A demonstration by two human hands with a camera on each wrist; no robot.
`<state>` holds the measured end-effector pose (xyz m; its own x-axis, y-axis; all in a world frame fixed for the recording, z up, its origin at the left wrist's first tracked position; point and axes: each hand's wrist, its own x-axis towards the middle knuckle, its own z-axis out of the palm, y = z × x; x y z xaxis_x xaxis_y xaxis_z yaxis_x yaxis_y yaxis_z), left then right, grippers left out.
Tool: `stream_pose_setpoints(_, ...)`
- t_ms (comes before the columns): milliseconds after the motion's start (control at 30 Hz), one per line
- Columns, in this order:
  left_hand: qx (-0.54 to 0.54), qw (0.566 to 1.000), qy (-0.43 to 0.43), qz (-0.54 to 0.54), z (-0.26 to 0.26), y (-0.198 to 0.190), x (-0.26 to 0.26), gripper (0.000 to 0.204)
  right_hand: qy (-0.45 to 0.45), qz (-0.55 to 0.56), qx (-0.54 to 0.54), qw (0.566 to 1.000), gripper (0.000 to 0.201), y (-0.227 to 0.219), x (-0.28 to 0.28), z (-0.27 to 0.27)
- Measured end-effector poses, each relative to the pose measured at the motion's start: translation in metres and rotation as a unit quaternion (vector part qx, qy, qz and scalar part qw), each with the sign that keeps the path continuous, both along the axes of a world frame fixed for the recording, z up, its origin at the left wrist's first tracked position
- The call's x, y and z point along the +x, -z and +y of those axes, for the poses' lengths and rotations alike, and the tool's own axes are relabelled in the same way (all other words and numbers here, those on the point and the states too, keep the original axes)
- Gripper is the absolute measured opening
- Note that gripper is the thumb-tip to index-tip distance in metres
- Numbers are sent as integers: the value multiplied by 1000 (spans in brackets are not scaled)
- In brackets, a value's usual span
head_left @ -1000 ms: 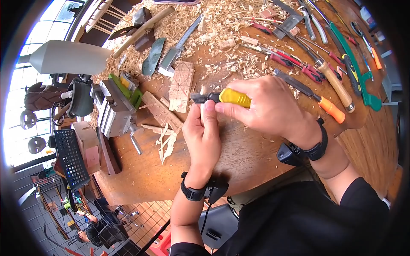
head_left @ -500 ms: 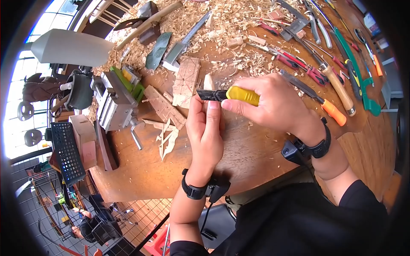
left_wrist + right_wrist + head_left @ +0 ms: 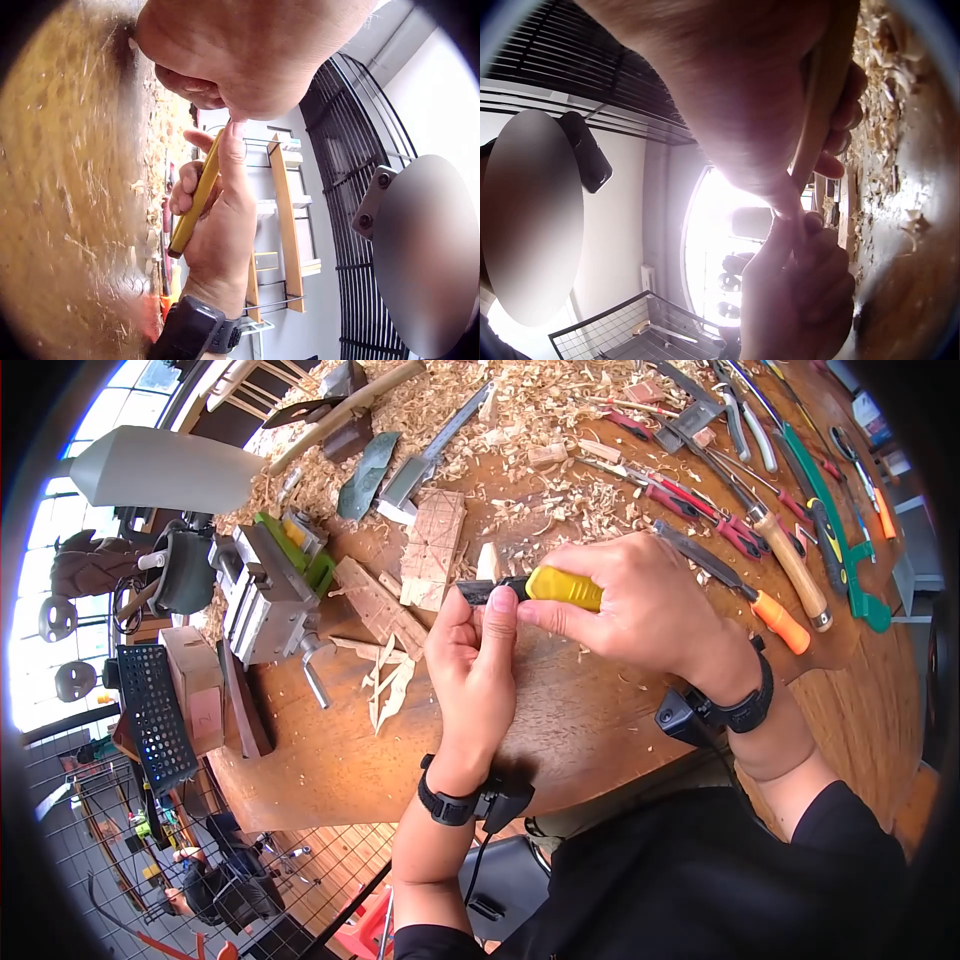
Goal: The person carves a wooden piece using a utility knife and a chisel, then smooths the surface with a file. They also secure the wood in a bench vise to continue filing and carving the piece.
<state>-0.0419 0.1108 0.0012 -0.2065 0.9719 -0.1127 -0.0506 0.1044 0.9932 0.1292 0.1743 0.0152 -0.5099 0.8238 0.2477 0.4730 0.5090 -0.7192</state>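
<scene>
My right hand (image 3: 650, 605) grips the yellow handle of a utility knife (image 3: 563, 589), its thumb along the near side. The knife's dark front end points left, across the fingertips of my left hand (image 3: 472, 670). That hand holds a small pale piece of wood (image 3: 488, 561), whose tip sticks up beyond the knife; the rest is hidden by fingers. My left thumb presses against the knife close to its front end. In the left wrist view the yellow handle (image 3: 198, 196) lies across the right palm. Both hands meet thumb to thumb in the right wrist view.
Marked wooden blocks (image 3: 433, 548) and thin offcuts (image 3: 392, 690) lie left of the hands, beside a metal vise (image 3: 265, 600). Shavings (image 3: 540, 420) cover the back. A caliper (image 3: 410, 482), an orange-handled file (image 3: 780, 622), carving tools and a green saw (image 3: 860, 580) surround the workspace.
The knife's front end swung a little left and up past the wood's tip, then shifted slightly back as the left thumb moved up onto it. Both hands keep their holds.
</scene>
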Motion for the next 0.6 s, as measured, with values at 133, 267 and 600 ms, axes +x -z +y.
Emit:
stream_pose_setpoints(133, -5, 999, -22, 45, 1, 1, 1, 27, 29, -3, 6, 1000, 40, -1, -2, -1)
stream_pose_setpoints(267, -8, 987, -36, 157, 0, 12, -5, 28, 35, 7, -3, 999, 40, 0, -1, -1)
stream_pose_setpoints(600, 35, 998, -11, 51, 2, 8, 1, 25, -1, 9, -18, 1000, 42, 0, 2, 3)
